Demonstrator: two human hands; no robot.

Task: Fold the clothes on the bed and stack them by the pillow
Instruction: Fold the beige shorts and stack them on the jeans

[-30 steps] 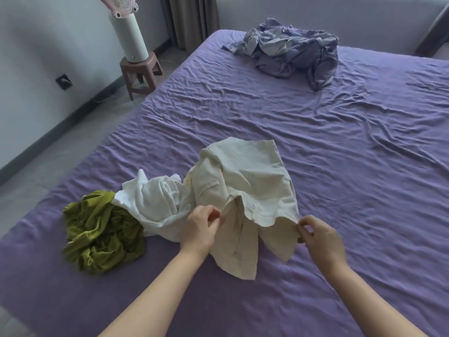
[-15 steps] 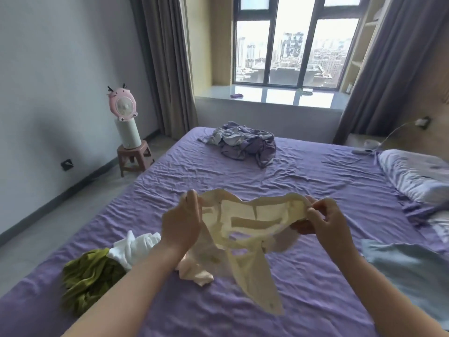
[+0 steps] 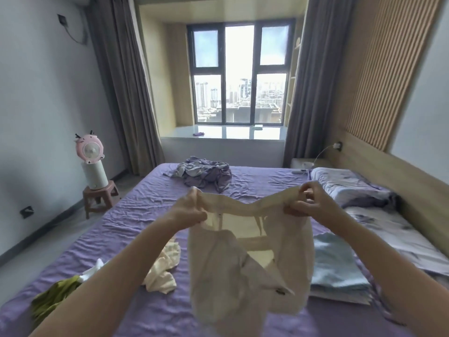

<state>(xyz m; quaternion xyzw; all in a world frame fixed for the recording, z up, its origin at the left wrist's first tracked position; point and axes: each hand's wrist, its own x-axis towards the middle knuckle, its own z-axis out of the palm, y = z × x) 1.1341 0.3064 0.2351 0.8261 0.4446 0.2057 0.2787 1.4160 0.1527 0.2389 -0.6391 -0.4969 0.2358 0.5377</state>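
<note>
Cream garment (image 3: 245,259): thin, half-sheer woven cloth, held up at centre frame above the bed, top band stretched flat, body hanging limp with a small dark tab near the lower hem.
Left hand (image 3: 188,211): fingers curled, pinching the band's left end.
Right hand (image 3: 307,203): fingers and thumb pinching the band's right end, slightly higher.
Bed (image 3: 136,215): wrinkled purple sheet filling the lower half of the frame.
Folded stack (image 3: 336,268): pale blue and white layers, flat, lower right, just before the pillow (image 3: 345,188) at right.
Unfolded heap: crumpled cream piece (image 3: 162,268) beside the left forearm; white cloth (image 3: 93,269) and olive-green cloth (image 3: 52,300) bunched at lower left, partly hidden by that arm.
Far pile (image 3: 202,172): rumpled lilac-grey fabric, centre, beyond the held garment.
Surroundings: pink fan (image 3: 90,149) on a white cylinder atop a small stool (image 3: 99,198), left; window (image 3: 239,74) with grey curtains, top centre.
</note>
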